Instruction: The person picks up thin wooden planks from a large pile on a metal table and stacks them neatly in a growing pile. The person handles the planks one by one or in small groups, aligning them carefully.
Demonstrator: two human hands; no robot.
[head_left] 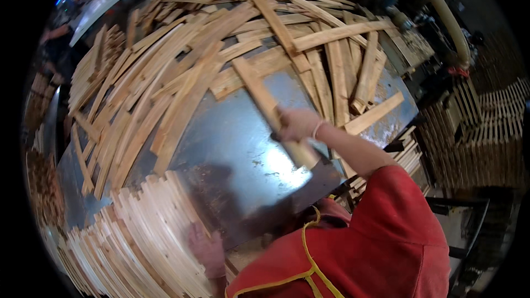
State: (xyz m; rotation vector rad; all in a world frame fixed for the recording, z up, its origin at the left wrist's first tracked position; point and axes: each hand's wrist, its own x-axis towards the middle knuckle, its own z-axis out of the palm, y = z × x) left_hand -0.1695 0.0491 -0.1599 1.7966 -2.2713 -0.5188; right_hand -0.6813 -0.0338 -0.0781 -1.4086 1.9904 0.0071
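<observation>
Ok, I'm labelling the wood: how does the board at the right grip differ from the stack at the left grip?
The board is a single piece; the stack has many, packed side by side. The board slants across the table's middle; the stack sits at the picture's lower left. The board looks browner, the stack paler. Both are wood.

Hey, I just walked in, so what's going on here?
A person in red is handling wooden pieces at a grey table. The right hand grips one slat, which slants over the tabletop and is blurred at its near end. The left hand is at the right edge of a tightly packed row of slats. Loose boards lie jumbled across the table's left and far sides.
</observation>
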